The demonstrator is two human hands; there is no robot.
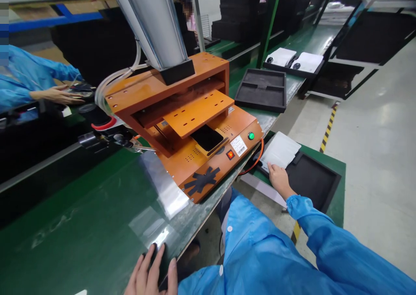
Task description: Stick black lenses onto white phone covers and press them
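My left hand (152,272) lies at the bench's front edge with its fingers spread, fingertips at a sheet of clear plastic film (151,225). Out to the right, my right hand (278,179) has its fingers closed at the near edge of a flat white packet (282,150). That packet lies in one side of a black foam tray (313,178); the tray's other side shows bare. Between my hands stands an orange press machine (195,156) with a dark flat piece (208,138) under its plate. A second strip of clear film (165,184) rests against the machine's left side.
Another black tray (261,89) sits behind the machine, with white packets (307,62) in a tray beyond. A black-and-red tool (100,117) stands left of the press. A co-worker's hand (58,95) shows at far left. A rack (367,39) stands right.
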